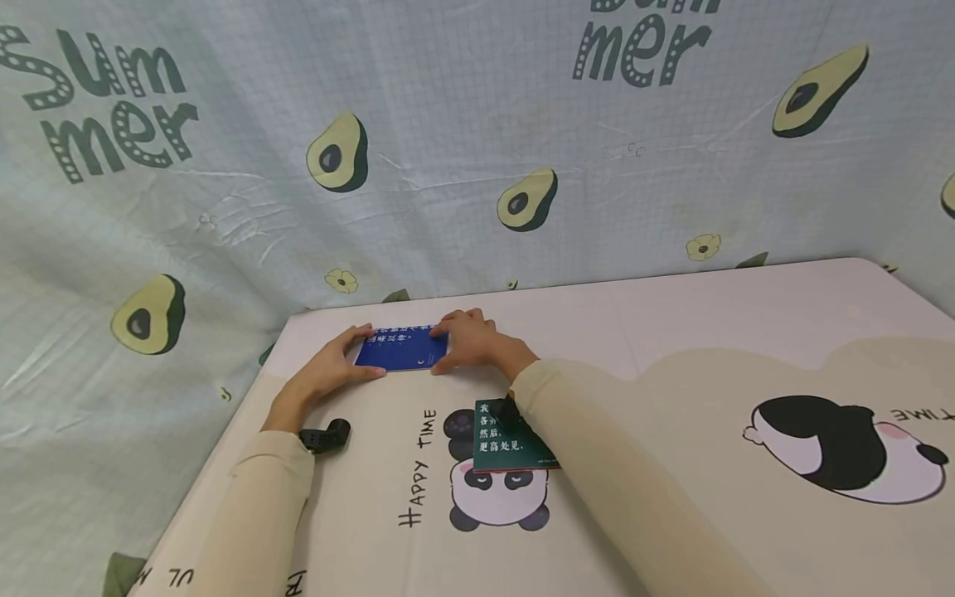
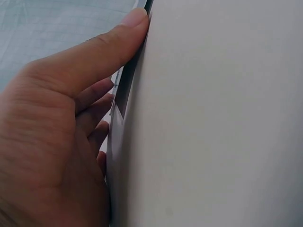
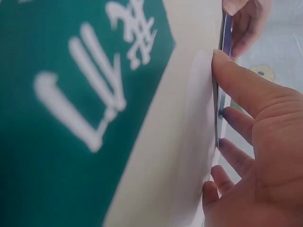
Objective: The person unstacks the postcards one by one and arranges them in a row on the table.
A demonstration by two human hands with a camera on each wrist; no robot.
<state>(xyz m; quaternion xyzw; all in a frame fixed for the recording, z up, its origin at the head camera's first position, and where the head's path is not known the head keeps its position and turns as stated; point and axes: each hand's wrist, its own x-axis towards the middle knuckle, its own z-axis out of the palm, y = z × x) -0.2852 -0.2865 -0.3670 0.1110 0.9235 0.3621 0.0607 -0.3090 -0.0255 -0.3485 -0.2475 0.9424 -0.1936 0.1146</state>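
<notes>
A thin blue notebook [image 1: 403,355] with white lettering lies flat near the far left edge of the table. My left hand [image 1: 332,365] holds its left end, thumb at the near edge and fingers toward the far edge. At the opposite end, my right hand [image 1: 473,342] grips it the same way. From the left wrist, the thumb [image 2: 109,47] presses along the notebook's dark edge [image 2: 125,90]. Nearer to me is a green notebook [image 1: 507,448] with white characters, partly hidden by my right wrist and sleeve; its cover [image 3: 71,175] fills the left of the right wrist view.
The table [image 1: 671,464] has a printed cloth with a panda [image 1: 496,502] under the green notebook and another figure [image 1: 843,452] at the right. Behind the table's far edge hangs a pale curtain [image 1: 433,191] with avocado prints.
</notes>
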